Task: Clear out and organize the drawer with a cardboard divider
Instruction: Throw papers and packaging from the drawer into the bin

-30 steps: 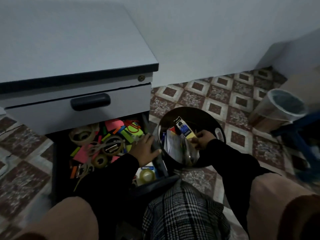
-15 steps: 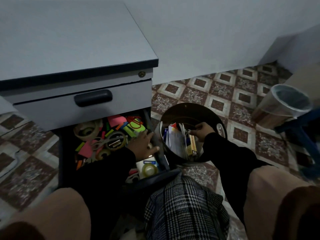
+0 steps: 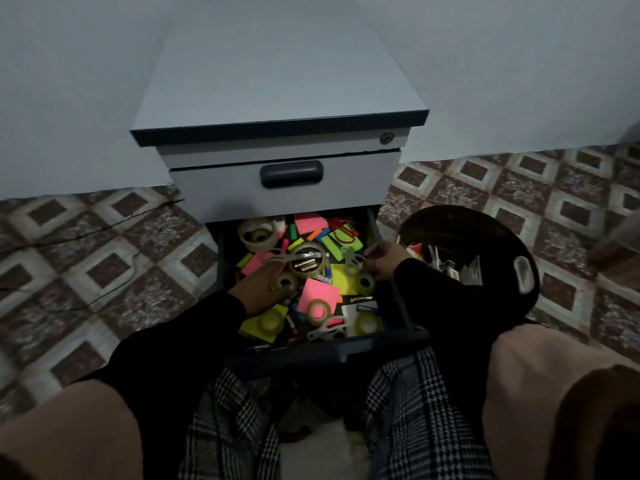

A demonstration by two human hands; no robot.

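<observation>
Drawer (image 3: 372,230): the lower one of the grey cabinet (image 3: 277,81), pulled out towards your lap; crowded with sticky notes (image 3: 317,294), tape rolls (image 3: 261,232), scissors; no cardboard divider in sight
Left hand (image 3: 265,284): deep in the drawer's left half, fingers resting on a small tape roll; whether they grip it, you cannot tell
Right hand (image 3: 384,259): at the drawer's right edge, fingers pinched on pale scissors (image 3: 351,259)
Change: a second ago your right hand was dropping a small box into the dark bin (image 3: 478,233); now it is back in the drawer; your left has left the drawer's right wall
Meaning: clearing is under way, much remains
Writing: none legible in this dim view
</observation>
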